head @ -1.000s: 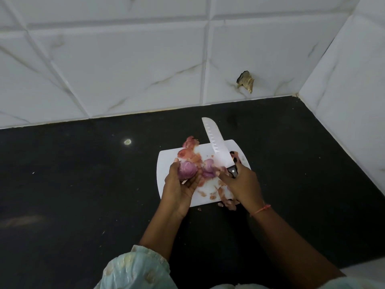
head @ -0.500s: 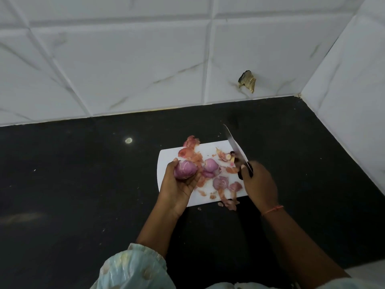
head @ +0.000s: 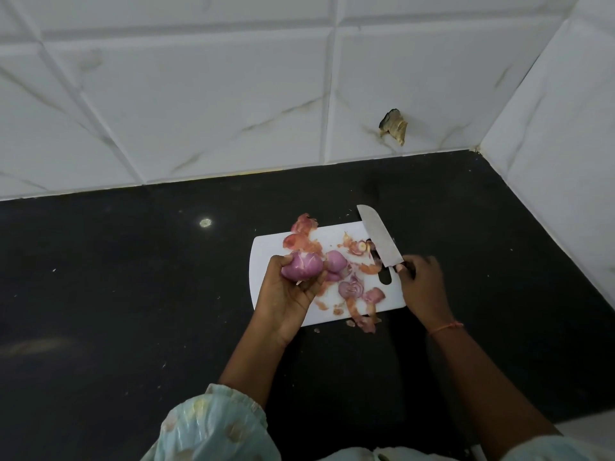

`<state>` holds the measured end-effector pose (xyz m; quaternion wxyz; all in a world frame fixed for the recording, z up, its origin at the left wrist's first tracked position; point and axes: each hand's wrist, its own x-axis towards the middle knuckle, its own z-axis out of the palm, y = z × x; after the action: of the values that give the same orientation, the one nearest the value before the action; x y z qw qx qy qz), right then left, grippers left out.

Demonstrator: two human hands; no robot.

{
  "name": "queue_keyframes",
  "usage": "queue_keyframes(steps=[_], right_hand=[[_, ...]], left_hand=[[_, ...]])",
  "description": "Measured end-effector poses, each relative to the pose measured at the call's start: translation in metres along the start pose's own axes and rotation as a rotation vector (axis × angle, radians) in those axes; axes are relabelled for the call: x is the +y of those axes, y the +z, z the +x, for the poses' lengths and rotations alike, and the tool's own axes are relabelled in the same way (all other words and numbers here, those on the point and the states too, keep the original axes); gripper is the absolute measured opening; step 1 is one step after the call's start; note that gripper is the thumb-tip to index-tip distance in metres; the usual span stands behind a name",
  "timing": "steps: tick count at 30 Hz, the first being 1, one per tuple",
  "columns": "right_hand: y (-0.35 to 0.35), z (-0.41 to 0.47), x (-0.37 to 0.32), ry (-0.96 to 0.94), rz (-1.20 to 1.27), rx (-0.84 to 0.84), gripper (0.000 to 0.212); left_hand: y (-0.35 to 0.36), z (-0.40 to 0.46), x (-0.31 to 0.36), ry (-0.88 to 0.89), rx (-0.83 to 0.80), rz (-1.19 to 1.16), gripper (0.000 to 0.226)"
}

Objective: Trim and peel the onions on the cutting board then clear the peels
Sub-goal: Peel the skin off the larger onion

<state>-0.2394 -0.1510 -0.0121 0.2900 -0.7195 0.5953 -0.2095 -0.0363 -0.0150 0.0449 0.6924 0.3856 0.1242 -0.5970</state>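
Left hand (head: 289,294) at frame centre grips one peeled onion (head: 302,269), lifted over the left part of the board (head: 266,257). Right hand (head: 421,283) sits at the board's right edge, fingers curled on the handle of the knife (head: 379,239); blade lies pointing up-frame across the upper right corner. Motion blur on the right fingers, so I can't tell how firm that grip is.

Second onion (head: 336,261) rests on the board just right of the held one. A cut piece (head: 351,288) lies below it. Peels (head: 301,239) litter the top left and the lower edge; some scraps (head: 364,322) spill onto the black counter (head: 133,294).

I read this as late in the peeling step: the held onion looks bare. Next I'd want it set down apart from the waste, then the knife parked, then peels swept together, counter scraps included.
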Motion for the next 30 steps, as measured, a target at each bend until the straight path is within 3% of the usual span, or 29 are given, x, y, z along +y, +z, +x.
queue_keyframes(steps=[8,12,13,15,17,19,22,30], right_hand=[[0.000,0.006,-0.005,0.059,-0.071,-0.034,0.023],[-0.007,-0.004,-0.030,-0.028,-0.340,0.070,0.037],[-0.010,-0.010,-0.043,-0.105,-0.294,0.113,0.035],[-0.011,-0.024,-0.075,-0.191,0.044,0.059,0.019],[-0.007,-0.040,-0.106,-0.125,0.368,-0.128,0.008],[0.002,-0.048,-0.120,-0.075,0.513,-0.212,0.012],[0.012,-0.051,-0.124,-0.078,0.576,-0.187,0.015],[0.015,-0.058,-0.124,-0.135,0.598,-0.099,0.011]], left_hand=[[0.005,-0.003,0.003,0.043,-0.077,-0.069,0.042],[0.007,0.000,0.002,0.044,-0.098,-0.132,0.057],[0.008,0.000,0.002,0.049,-0.100,-0.144,0.057],[0.009,0.002,-0.002,0.083,-0.113,-0.157,0.053],[0.013,0.003,-0.006,0.137,-0.128,-0.132,0.043],[0.017,0.003,-0.010,0.186,-0.137,-0.090,0.030],[0.021,0.003,-0.012,0.247,-0.130,-0.067,0.021],[0.021,0.002,-0.015,0.277,-0.151,-0.116,0.021]])
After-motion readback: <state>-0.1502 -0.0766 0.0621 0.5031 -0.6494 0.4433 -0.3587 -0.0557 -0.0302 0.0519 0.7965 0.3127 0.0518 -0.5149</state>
